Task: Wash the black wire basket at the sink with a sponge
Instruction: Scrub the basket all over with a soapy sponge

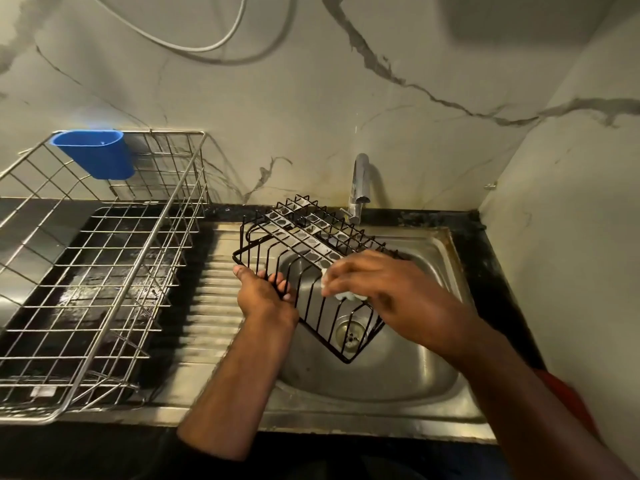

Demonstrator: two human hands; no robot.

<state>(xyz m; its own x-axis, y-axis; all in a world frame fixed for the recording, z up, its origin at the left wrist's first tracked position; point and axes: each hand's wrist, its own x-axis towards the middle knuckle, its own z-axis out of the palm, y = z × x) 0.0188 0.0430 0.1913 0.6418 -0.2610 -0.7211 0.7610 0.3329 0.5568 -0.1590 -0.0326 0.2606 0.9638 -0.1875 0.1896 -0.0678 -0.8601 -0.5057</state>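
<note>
Your left hand (265, 289) gripped the rim of the one black basket (311, 271), tilted over the sink (433, 382). Your right hand (381, 285) lay flat, fingers (337, 277) curled on one white sponge (346, 295) against the wires. One silver rack (104, 271) with one blue cup (93, 152) stood on the dark bench (34, 216). One tap (358, 188) stood by the marble wall (311, 98).

Black coated wire basket (304, 258), brushed steel sink (446, 258), glossy marble wall (277, 98).
</note>
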